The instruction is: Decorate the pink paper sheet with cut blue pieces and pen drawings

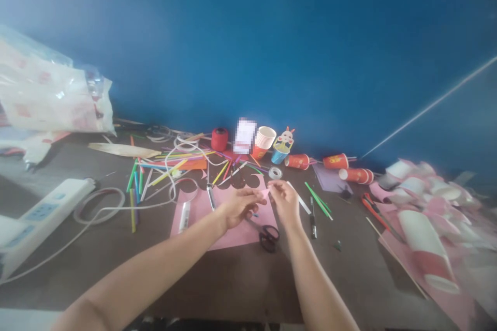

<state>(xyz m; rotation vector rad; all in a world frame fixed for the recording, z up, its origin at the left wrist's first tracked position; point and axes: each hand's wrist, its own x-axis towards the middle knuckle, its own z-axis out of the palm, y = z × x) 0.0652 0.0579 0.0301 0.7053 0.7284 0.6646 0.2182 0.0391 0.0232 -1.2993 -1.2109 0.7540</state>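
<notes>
Above the pink paper sheet [229,235], my two hands meet at a small piece of pink paper [266,193]. My left hand [241,207] pinches it from the left with closed fingers. From the other side, the fingertips of my right hand [285,200] grip its edge. Fingers hide much of the piece. Black-handled scissors [268,238] lie on the sheet below my hands, blades partly hidden by the left hand. A white tube [184,217] and a slim pen-like tool [210,196] rest on the left of the sheet, whose far edge has rounded cut-outs.
Left are a power strip [46,212], white cable [132,208], glue gun [37,150] and coloured straws [182,156]. Behind stand stacked paper cups [265,137] and a blue cup with a rabbit figure [280,152]. Right are an orange cutter [376,212] and heaped paper scraps [430,191].
</notes>
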